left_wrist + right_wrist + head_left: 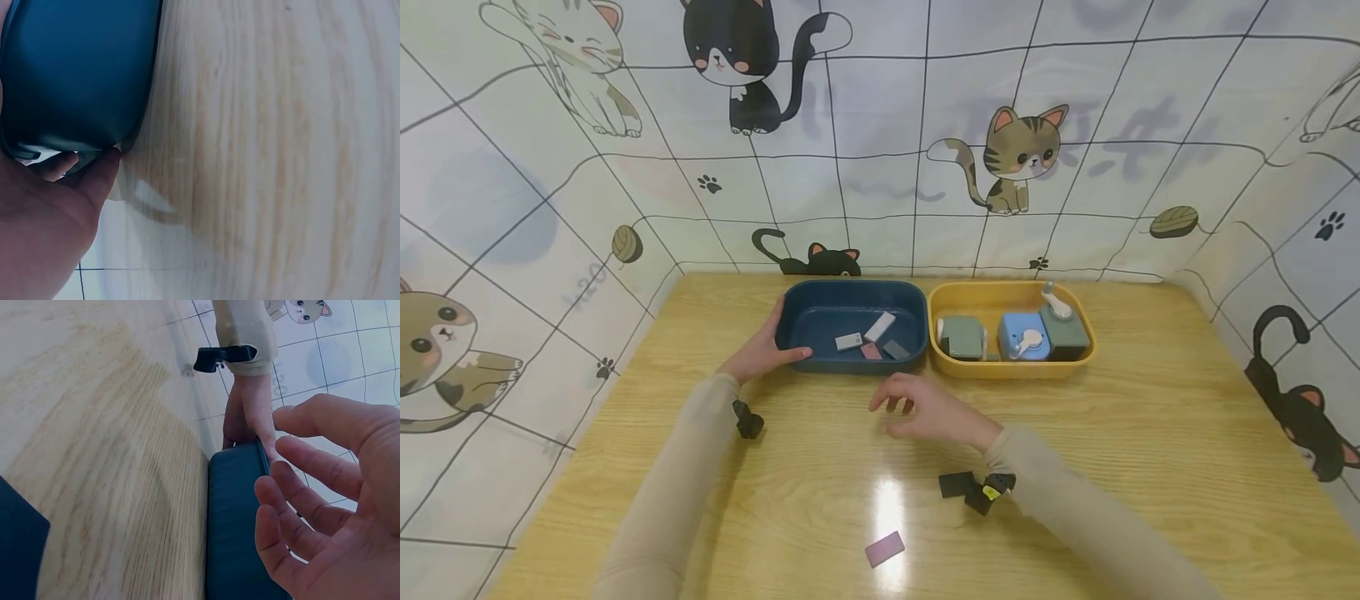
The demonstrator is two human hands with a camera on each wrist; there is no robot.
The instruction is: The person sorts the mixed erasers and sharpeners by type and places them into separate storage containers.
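A dark blue bin [853, 367] stands at the back of the table. It contains several small flat blocks, among them a white block [880, 327], a pink block [871, 352] and a grey block [896, 350]. My left hand [765, 350] grips the bin's left end, thumb at the front rim and fingers along the side. In the left wrist view that hand [56, 212] is against the bin's end. Just in front of the bin's right corner hovers my right hand [936, 410], fingers loosely bent, holding nothing. Its empty palm shows in the right wrist view.
A yellow bin [1011, 369] adjoins the blue one on the right. In it are a blue box with a white crank [1024, 333] and green boxes [1066, 333]. A pink rectangle [885, 549] lies near the front; a black rectangle [956, 485] appears beside the right wrist.
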